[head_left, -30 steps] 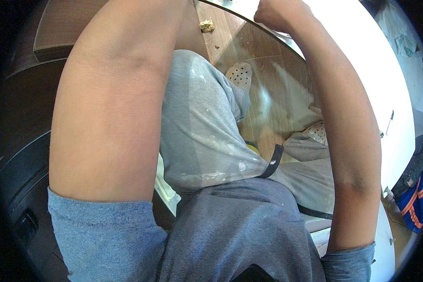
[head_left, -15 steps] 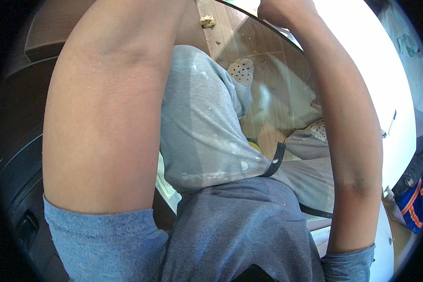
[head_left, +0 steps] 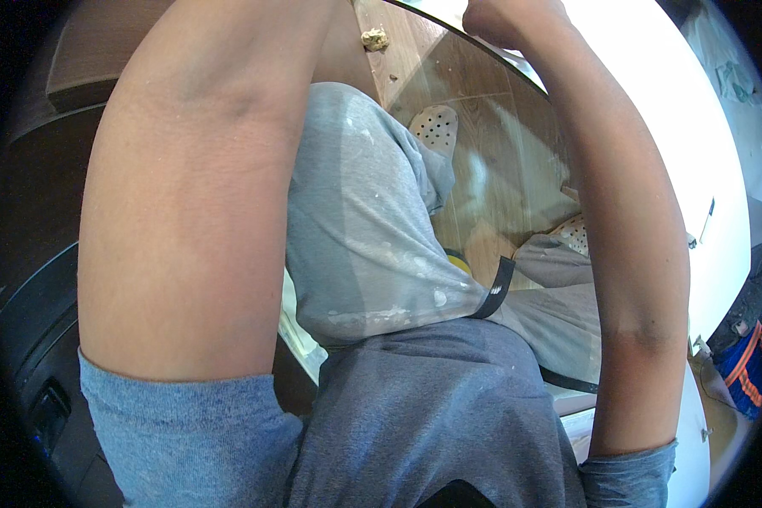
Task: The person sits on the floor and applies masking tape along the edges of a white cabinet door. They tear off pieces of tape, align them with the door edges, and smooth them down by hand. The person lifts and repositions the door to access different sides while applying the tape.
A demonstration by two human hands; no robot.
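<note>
Both arms are raised toward the far edge of the view. The left forearm (head_left: 195, 195) fills the left half of the picture, and the left hand is cut off beyond the top edge, so nothing of its grip can be seen. The right arm (head_left: 626, 245) runs up the right side, and only the heel and knuckles of the right hand (head_left: 504, 17) are seen at the top edge. The hand seems curled into a fist, but whether anything is clamped in its grip cannot be told, since the fingers lie outside the frame.

Just beside that hand, a curved glass sheet (head_left: 516, 152) is seen, its dark rim sweeping from the top centre down to the right. The hand is set at or just above the far rim of the glass; contact cannot be confirmed. Through the glass, a wooden floor (head_left: 491, 195) and a perforated white slipper (head_left: 436, 127) are visible. A second such slipper (head_left: 576, 233) lies nearer, to the right. A small crumpled yellowish lump (head_left: 374, 38) rests on the floor to the left of the right hand, apart from it.

Grey trousers with white smears (head_left: 364, 237) are seen between the arms, and a blue-grey shirt (head_left: 432, 406) fills the near centre. A white surface (head_left: 652, 93) stretches along the right, beyond the glass. Dark furniture (head_left: 34, 296) occupies the left edge.
</note>
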